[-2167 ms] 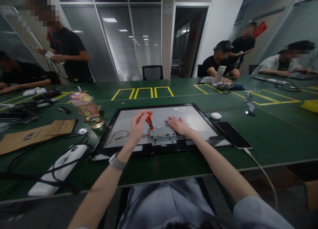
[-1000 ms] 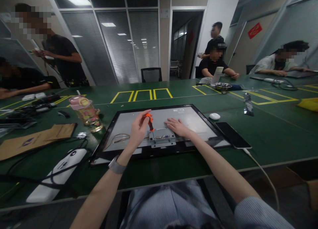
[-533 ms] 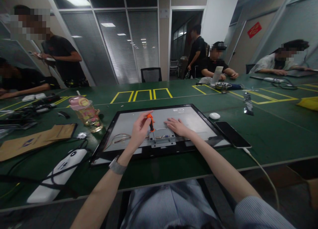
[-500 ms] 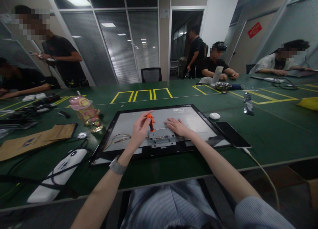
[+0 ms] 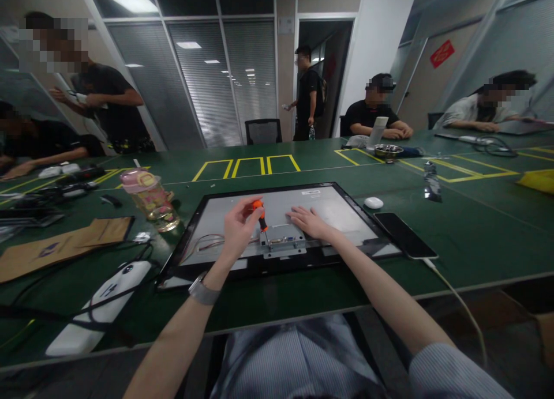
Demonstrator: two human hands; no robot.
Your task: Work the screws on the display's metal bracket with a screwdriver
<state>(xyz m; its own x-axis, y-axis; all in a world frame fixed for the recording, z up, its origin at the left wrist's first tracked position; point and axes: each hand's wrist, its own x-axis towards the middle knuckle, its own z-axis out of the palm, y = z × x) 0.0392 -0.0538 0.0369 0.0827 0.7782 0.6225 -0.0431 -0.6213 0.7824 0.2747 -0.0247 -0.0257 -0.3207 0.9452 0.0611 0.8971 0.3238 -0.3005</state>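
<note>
A flat display panel (image 5: 346,206) with a black frame lies back side up on the green table in front of me. On its near half sits a small metal box with connector ports (image 5: 291,246). My left hand (image 5: 239,225) grips the orange and black handle of a screwdriver (image 5: 261,214), which points down with its shaft at the left end of the metal box. Whether the tip sits in a screw is too small to tell. My right hand (image 5: 308,221) rests flat on the panel behind the box, fingers spread. Thin wires (image 5: 212,237) run over the panel left of the box.
Left of the panel stand a pink-lidded bottle (image 5: 149,197), a brown paper bag (image 5: 64,246) and a white device with a black strap (image 5: 101,307). A phone on a cable (image 5: 405,234) and a white case (image 5: 374,203) lie at right. Several people are around the table.
My left hand has shifted slightly left, its fingers turned on the screwdriver handle, which leans more to the left. My right hand stays put. A person in the doorway has moved left.
</note>
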